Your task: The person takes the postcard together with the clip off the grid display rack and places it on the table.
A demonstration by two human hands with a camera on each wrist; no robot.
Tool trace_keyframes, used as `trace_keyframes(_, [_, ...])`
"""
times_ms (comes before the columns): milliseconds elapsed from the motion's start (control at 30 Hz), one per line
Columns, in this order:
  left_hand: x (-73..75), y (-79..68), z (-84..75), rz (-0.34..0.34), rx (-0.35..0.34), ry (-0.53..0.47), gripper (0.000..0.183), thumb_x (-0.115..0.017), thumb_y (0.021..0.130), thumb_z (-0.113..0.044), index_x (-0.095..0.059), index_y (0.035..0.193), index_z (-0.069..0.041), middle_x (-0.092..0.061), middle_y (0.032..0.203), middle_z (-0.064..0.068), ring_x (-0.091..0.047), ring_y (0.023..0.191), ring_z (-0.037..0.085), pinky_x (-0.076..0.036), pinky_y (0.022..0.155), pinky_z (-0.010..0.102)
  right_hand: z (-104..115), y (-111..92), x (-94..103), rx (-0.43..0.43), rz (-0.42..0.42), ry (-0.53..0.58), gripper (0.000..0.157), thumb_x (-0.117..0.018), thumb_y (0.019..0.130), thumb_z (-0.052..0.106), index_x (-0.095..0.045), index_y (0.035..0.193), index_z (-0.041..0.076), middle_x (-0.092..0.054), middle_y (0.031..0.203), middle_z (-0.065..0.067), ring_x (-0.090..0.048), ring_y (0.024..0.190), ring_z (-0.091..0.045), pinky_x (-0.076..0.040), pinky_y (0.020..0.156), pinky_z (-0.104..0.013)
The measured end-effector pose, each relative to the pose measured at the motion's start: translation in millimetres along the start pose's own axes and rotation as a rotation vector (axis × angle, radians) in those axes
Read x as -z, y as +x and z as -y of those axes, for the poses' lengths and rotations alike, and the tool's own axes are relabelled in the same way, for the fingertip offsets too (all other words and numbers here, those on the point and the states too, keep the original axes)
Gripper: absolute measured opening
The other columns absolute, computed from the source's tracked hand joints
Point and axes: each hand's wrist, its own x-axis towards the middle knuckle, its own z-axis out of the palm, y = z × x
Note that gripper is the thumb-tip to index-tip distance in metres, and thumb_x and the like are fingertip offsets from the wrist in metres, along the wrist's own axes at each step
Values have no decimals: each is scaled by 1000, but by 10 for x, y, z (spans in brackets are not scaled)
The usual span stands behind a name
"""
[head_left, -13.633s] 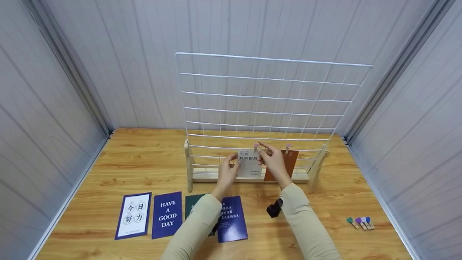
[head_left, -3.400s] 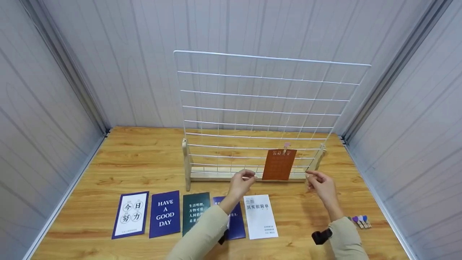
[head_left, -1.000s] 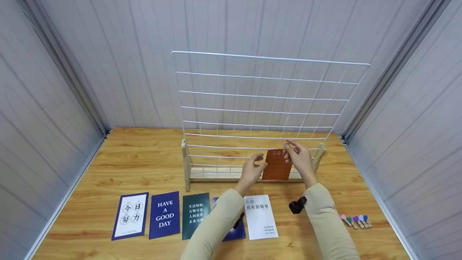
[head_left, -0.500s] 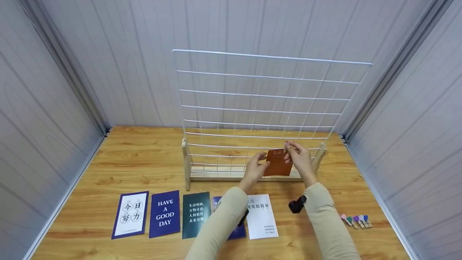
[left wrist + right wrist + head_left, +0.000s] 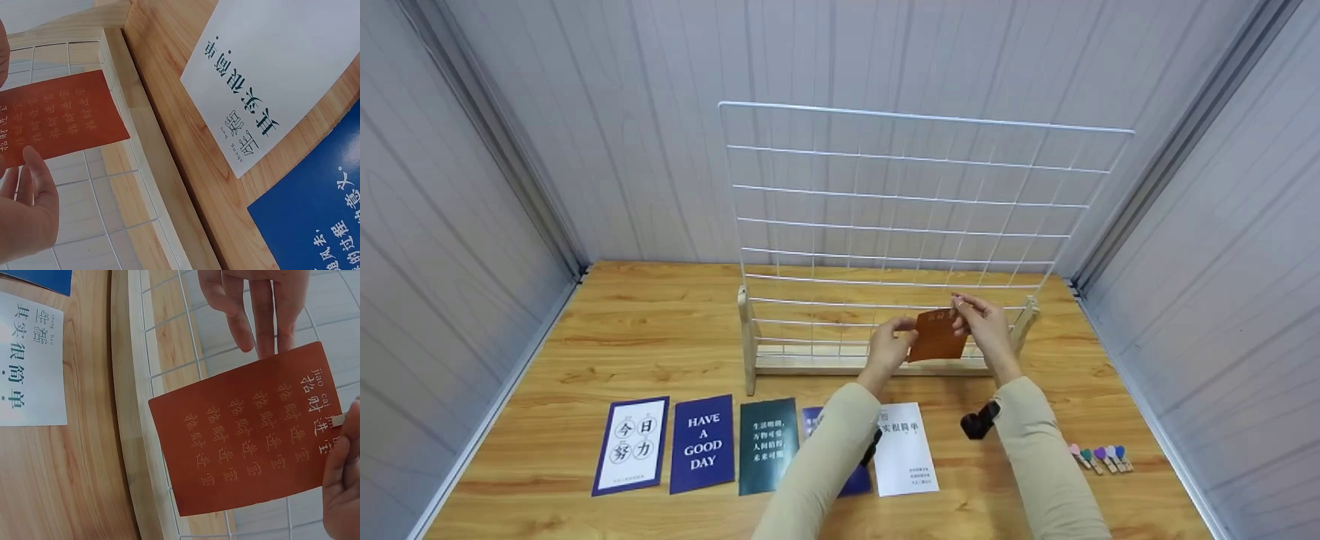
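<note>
An orange-brown card [image 5: 939, 337] stands tilted against the lower part of the white wire grid [image 5: 900, 201]. My right hand [image 5: 988, 330] pinches a small clothespin [image 5: 338, 419] with a pink heart at the card's upper edge. My left hand [image 5: 889, 346] holds the card's left edge between thumb and fingers. In the left wrist view, one left fingertip [image 5: 32, 154] lies over the card's edge. The right wrist view shows the card's gold characters in full, with the clothespin partly hidden by my right fingers [image 5: 336, 464].
A wooden base [image 5: 810, 367] carries the grid. On the table in front lie a white-and-blue card [image 5: 631, 446], a HAVE A GOOD DAY card [image 5: 702, 444], a green card [image 5: 765, 442], a blue card [image 5: 855, 484] and a white card [image 5: 911, 457]. Several heart clothespins [image 5: 1101, 457] lie at right.
Earlier the white card came off the grid onto the table, and a pink clothespin joined the row. Over the last second the orange-brown card has risen slightly and my left hand has closed onto it.
</note>
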Motion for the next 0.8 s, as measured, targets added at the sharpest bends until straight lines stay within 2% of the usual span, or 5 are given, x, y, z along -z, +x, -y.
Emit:
trace_keyframes(133, [-14, 13, -26, -25, -5, 56, 16, -58, 83, -7, -64, 97, -3, -61, 94, 5, -54, 91, 18, -45, 74, 26, 203, -96, -104, -52, -48, -72, 34, -56, 87, 16, -55, 108, -10, -55, 69, -9, -51, 50, -9, -46, 47, -20])
trace_keyframes(200, [-26, 18, -43, -39, -12, 102, 15, -58, 84, -9, -64, 97, -5, -61, 94, 4, -54, 91, 18, -44, 75, 26, 269, -123, -118, -75, -40, -58, 33, -55, 88, 14, -54, 110, -10, -56, 71, -9, -51, 51, -8, -46, 47, -19])
trace_keyframes(400, [-66, 24, -88, -114, -35, 298, 14, -61, 84, -20, -65, 95, -13, -62, 87, -4, -57, 80, 12, -45, 63, 25, 316, -139, -134, -140, -51, -63, 35, -56, 87, 14, -52, 113, -10, -55, 74, -13, -51, 51, -8, -46, 48, -19])
trace_keyframes(600, [-89, 53, -113, -198, -74, 452, 9, -62, 83, -23, -67, 87, -17, -62, 78, -8, -56, 69, 7, -43, 54, 23, 285, -108, -133, -111, -44, -81, 35, -58, 86, 14, -54, 112, -9, -56, 73, -14, -48, 48, -7, -45, 45, -19])
trace_keyframes(800, [-79, 61, -111, -247, -129, 503, 5, -63, 82, -19, -67, 82, -17, -63, 75, -7, -57, 66, 8, -44, 53, 24, 276, -105, -185, -91, -88, -88, 35, -61, 84, 15, -57, 109, -9, -53, 66, -16, -44, 44, -7, -40, 40, -18])
